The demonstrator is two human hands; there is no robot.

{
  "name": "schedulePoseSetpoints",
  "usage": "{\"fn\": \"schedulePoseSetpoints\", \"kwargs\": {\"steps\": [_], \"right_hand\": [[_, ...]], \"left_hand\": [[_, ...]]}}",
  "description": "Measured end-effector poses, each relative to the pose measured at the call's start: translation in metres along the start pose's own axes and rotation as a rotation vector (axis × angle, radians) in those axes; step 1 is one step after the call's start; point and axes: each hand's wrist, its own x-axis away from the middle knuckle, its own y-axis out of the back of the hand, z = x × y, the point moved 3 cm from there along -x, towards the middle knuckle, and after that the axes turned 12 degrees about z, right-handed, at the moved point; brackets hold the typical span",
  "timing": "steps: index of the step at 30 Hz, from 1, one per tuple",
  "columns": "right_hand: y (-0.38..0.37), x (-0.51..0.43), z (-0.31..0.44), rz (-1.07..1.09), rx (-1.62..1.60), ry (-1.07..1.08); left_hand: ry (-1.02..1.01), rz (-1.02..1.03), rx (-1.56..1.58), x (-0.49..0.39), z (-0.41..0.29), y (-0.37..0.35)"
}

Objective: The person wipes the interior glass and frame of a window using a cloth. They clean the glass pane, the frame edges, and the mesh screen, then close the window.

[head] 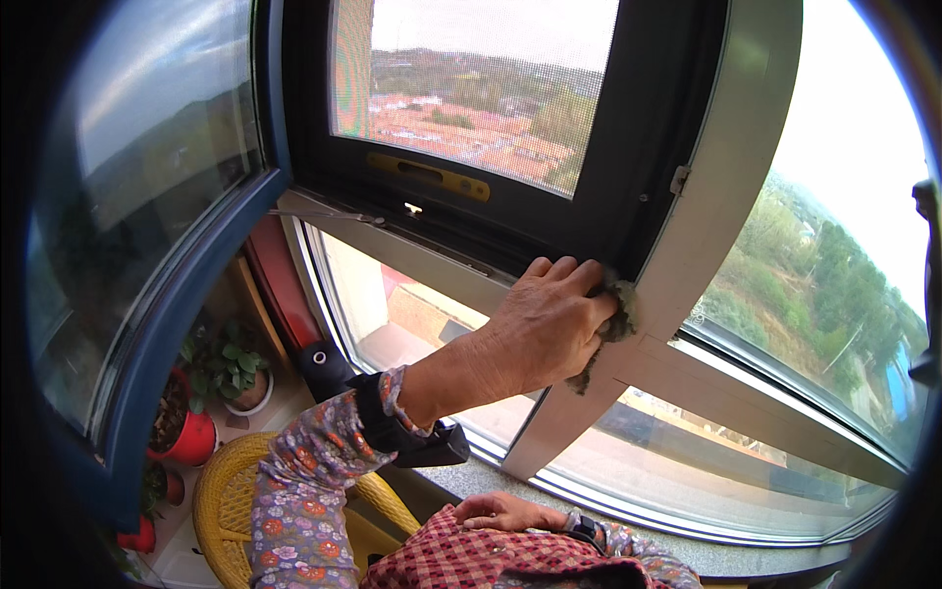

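My left hand (522,327) reaches up from the left and grips a crumpled grey-green cloth or sponge (622,313). It presses this at the lower right corner of the dark window frame (618,221), where that meets the beige frame. Part of the cloth hangs below the fingers, and the palm side is hidden. My right hand (500,512) lies low on the red checked garment (456,548), with no object visible in it. An insect screen (486,96) fills the dark frame, and a yellow spirit level (428,177) shows near its lower edge.
A blue-framed glass sash (199,287) stands swung open at the left. Below it are a yellow woven chair (232,501), a red plant pot (188,438), a white pot (254,397) and a black cone-shaped spool (324,364). A speckled stone sill (692,548) runs below the windows.
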Motion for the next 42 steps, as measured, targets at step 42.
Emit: {"fn": "schedulePoseSetpoints", "kwargs": {"steps": [42], "right_hand": [[0.038,-0.033,-0.025,0.028,-0.040,0.043]], "left_hand": [[0.311,-0.067,-0.060,0.057,0.129,0.088]]}}
